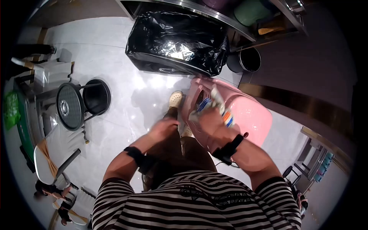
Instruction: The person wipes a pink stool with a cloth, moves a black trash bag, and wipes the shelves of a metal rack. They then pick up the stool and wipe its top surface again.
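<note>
My right hand (211,122) is closed round a crumpled cloth or packet (217,106), white with blue and orange markings, over the pink plastic chair (249,117). Part of the held item sticks out above and beside the fingers. To the left, my left hand (165,129) hangs over my legs, away from the chair; its fingers are smeared by motion, and nothing can be made out in it.
A large bin lined with a black bag (176,42) stands ahead, a small black bucket (250,60) to its right. Metal shelving (214,17) lies beyond. Black round stools (70,106) and covered chairs are at left; people sit at the lower left.
</note>
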`<state>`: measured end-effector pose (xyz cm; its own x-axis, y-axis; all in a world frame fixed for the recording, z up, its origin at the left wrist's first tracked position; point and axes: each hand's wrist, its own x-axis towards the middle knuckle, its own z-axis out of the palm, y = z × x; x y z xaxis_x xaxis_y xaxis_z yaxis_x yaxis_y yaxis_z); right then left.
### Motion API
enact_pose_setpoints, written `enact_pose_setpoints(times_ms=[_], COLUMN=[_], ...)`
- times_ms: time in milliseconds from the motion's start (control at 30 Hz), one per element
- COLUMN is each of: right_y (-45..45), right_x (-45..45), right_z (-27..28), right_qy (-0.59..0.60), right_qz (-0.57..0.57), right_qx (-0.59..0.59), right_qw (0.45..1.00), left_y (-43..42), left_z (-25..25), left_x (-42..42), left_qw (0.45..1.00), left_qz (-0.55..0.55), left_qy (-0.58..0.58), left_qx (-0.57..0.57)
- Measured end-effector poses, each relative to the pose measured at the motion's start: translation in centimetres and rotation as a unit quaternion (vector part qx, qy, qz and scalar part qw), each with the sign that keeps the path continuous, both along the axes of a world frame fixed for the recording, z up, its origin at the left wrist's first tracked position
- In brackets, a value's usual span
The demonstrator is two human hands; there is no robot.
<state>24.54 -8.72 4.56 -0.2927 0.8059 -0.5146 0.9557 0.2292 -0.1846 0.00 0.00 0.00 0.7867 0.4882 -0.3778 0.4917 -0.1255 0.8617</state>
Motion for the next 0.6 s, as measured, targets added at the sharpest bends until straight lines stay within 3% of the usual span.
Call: enact_pose_setpoints(times_ms=[33,100,267,400,500,567,600], right_y=[0.3,-7.0,-13.9,-17.0,-19.2,-20.3,-21.3], right_x=[0.1,-3.6,-6.0,-5.1,-2.8,0.3,2.1], right_z=[-0.3,-0.6,0.9,4.2,8.2,11.7,11.8], right_qy=[0.001,0.009,0.126,0.2,0.27,0.337,0.375], right_qz=[0.004,0.027,0.099,0.099,-0.115,-0.404,-0.516], right_qx=[0.005,0.065,0.067,-0.062,-0.069,-0.164,-0.079], right_qw=[1.0,0.997,0.985,0.973,0.954,0.835,0.766], left_y=[0.1,-4.3,-11.1,-16.9,-19.7,-21.5,-22.4], left_z=[-0.1,-1.4,-1.0,-1.0,0.6,0.5,-0.2], left_x=[0.1,-3.8,-5.1,-6.2,-8.5,-11.4,-12.9], left_qw=[1.0,0.988,0.926,0.913,0.908,0.899,0.886], left_qz=[0.004,0.149,0.358,0.375,0.391,0.417,0.438], left_qy=[0.001,-0.017,-0.058,-0.072,-0.068,-0.07,-0.087], left_qx=[0.005,-0.022,-0.107,-0.144,-0.132,-0.117,-0.127])
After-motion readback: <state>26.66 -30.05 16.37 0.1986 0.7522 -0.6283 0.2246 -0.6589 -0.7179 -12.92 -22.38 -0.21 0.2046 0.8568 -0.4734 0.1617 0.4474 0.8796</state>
